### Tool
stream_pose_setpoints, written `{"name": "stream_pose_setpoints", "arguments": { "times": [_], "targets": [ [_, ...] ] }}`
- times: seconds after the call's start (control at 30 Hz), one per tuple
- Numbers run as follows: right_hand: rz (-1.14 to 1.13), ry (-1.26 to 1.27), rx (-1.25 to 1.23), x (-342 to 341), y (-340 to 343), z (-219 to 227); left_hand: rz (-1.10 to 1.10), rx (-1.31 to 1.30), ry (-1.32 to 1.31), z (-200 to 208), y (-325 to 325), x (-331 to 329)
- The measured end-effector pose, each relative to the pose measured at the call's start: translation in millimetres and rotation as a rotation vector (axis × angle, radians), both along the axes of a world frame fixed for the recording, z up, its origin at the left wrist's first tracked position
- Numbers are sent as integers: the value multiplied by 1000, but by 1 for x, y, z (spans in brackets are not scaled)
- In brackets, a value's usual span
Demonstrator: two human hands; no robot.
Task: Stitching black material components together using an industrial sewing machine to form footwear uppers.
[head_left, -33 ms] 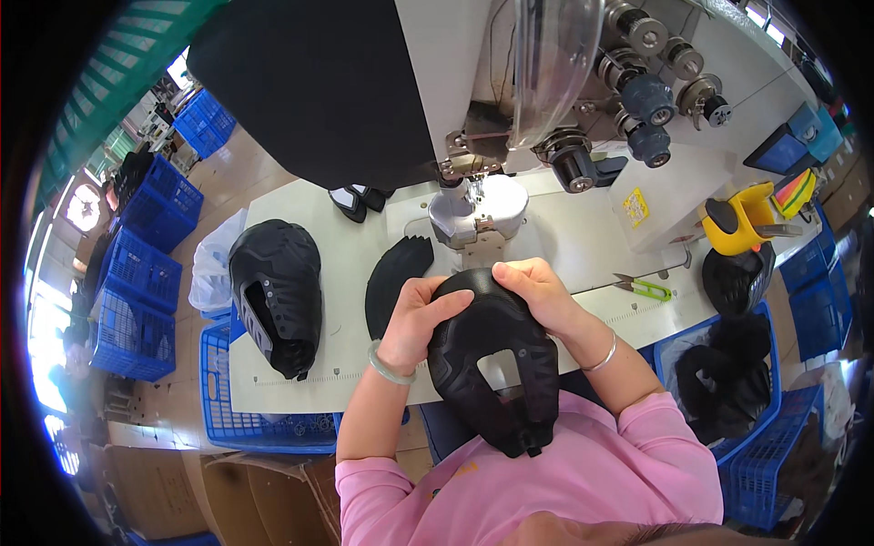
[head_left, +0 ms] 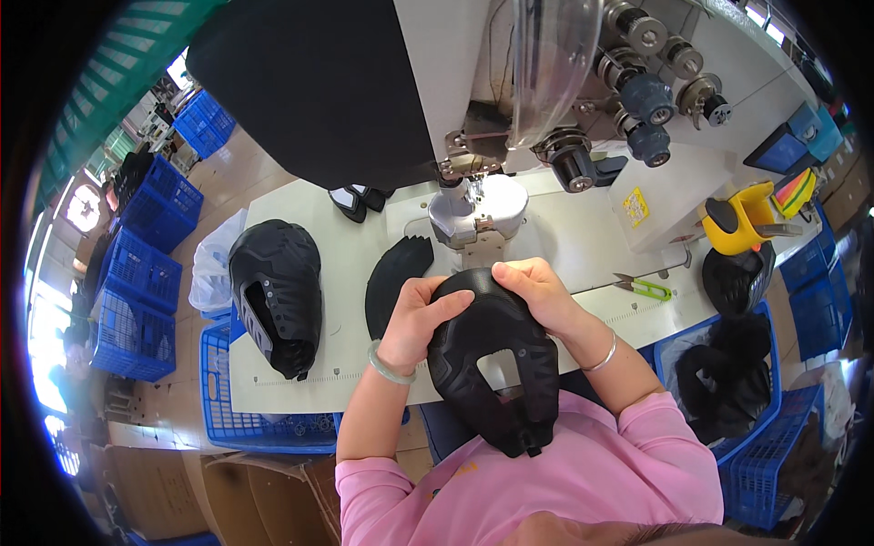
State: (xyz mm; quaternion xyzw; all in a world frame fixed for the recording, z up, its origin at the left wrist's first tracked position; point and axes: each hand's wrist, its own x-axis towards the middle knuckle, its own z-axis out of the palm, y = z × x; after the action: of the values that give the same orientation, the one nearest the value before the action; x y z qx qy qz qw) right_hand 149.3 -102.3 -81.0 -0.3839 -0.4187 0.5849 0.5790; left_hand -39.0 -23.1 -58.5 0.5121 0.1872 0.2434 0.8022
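A black shoe upper [head_left: 460, 369] is held in front of my chest at the table's near edge, its opening and lacing end toward me. My left hand [head_left: 421, 314] grips its far left rim, thumb on top. On the far right rim my right hand [head_left: 539, 293] is closed the same way. Fingers beneath the upper are hidden. Just beyond stands the sewing machine's post bed [head_left: 480, 211], apart from the upper. Next to my left hand lies a fanned stack of black curved pieces [head_left: 390, 282]. More black shoe uppers [head_left: 278, 259] are piled farther left.
Green-handled thread snips [head_left: 649, 289] lie right of my right hand. A yellow holder [head_left: 739, 223] stands at the far right. Blue crates [head_left: 214, 382] flank the table, one at right [head_left: 774, 364] holding black pieces. The machine head [head_left: 446, 55] overhangs the table.
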Motion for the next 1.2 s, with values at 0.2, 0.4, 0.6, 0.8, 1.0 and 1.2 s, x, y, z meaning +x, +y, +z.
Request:
{"name": "stream_pose_setpoints", "arguments": {
  "times": [0.2,0.4,0.6,0.8,1.0,1.2],
  "targets": [
    [-21,17,-25,-6,0,1,3,55,-3,-5,3,-3],
    [-42,-24,17,-4,0,3,53,154,126,7,2,-5],
    [-46,-98,64,-3,1,-8,17,327,256,1,5,-10],
    [-31,-38,26,-2,-1,-3,-78,1,-79,-8,5,-15],
    [-35,-56,32,-1,-1,-4,-62,35,-2,-4,4,-15],
    [-48,-66,30,-4,3,-7,-78,74,38,0,8,-22]
  ]
}}
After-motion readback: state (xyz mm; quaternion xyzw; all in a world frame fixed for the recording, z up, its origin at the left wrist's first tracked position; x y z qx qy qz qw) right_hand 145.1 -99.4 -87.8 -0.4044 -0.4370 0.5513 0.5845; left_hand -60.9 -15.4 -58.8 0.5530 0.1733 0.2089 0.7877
